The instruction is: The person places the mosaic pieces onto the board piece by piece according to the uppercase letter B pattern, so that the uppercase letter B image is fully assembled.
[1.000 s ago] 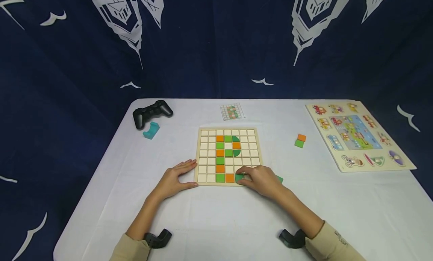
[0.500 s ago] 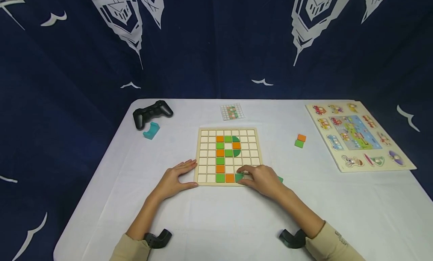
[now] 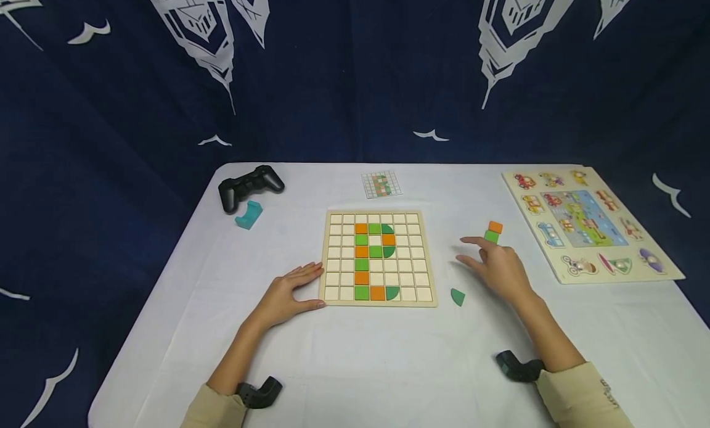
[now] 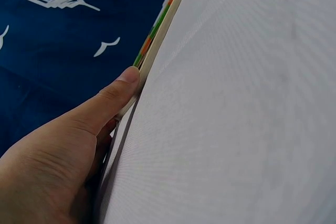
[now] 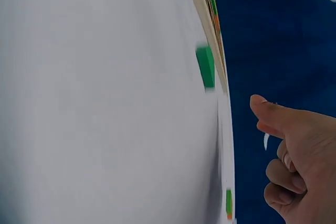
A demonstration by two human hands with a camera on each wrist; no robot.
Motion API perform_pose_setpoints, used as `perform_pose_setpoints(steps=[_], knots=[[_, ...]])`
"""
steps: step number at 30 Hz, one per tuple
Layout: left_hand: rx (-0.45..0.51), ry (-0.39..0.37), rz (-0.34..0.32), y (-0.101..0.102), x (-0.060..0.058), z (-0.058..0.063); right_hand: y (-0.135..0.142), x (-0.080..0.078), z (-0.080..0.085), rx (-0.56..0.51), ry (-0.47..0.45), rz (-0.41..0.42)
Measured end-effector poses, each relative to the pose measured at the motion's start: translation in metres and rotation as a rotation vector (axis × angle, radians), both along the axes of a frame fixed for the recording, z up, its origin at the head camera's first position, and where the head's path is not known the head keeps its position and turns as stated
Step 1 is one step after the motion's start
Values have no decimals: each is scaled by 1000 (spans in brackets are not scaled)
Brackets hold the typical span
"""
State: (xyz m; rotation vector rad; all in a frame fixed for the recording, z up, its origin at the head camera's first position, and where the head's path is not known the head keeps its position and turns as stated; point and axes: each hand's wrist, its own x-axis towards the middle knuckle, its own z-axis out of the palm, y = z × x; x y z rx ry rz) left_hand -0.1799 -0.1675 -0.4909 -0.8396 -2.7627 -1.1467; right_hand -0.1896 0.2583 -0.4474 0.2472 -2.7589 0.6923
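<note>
A wooden grid board (image 3: 413, 280) lies on the table with orange, light green and dark green tiles set in it. My left hand (image 3: 289, 292) rests against the board's left edge, fingers extended; the left wrist view shows its thumb (image 4: 113, 95) on that edge. To the board's right, my right hand (image 3: 499, 269) is above the table, thumb and index finger extended and apart, holding nothing. Just beyond it are a light green square tile (image 3: 491, 237), partly hidden by the hand, and an orange square tile (image 3: 496, 227). A dark green quarter-round tile (image 3: 457, 297) lies nearer the board.
A small pattern card (image 3: 381, 184) lies behind the board. A black game controller (image 3: 251, 186) and a teal curved piece (image 3: 249, 214) are at the back left. A picture puzzle board (image 3: 590, 224) covers the right side of the table.
My right hand has left the dark green tile in the bottom row and moved right, toward the loose square tiles. The loose quarter-round tile is now uncovered. My left hand stays put.
</note>
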Motion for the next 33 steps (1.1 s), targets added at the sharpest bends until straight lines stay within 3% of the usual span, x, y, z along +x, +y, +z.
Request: perform_pose_setpoints(steps=[6, 15, 33], knots=[[3, 2, -4, 0, -1, -2, 33, -10, -4, -12, 13, -83], [0, -1, -1, -1, 0, -2, 49, -18, -3, 13, -116, -186], [-2, -28, 11, 0, 1, 2, 56, -26, -8, 43, -197, -228]])
